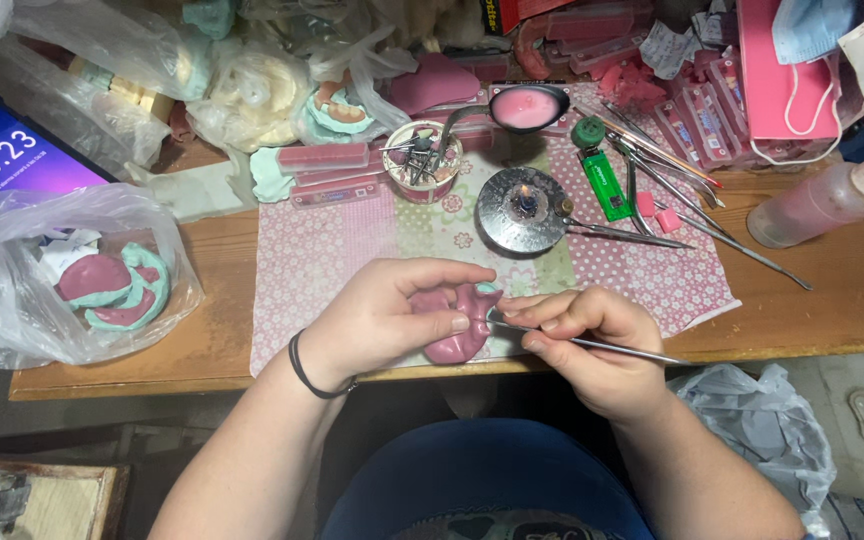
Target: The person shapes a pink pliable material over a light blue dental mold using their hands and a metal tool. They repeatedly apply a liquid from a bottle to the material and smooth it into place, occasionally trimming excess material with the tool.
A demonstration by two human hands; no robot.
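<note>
My left hand (382, 315) grips a pink wax dental plate (457, 335) with a pale green cast showing at its top, held just above the front edge of the table. My right hand (592, 345) holds a thin metal carving tool (622, 348) like a pen, its tip touching the pink wax near the middle. A black band sits on my left wrist. Both hands hover over a pink floral mat (352, 240).
On the mat stand a small lit burner on a round metal dish (524, 208), a cup of tools (422, 160), a green lighter (605, 183) and several metal instruments (682, 190). A bottle (822, 203) lies right; a plastic bag of casts (102, 280) sits left.
</note>
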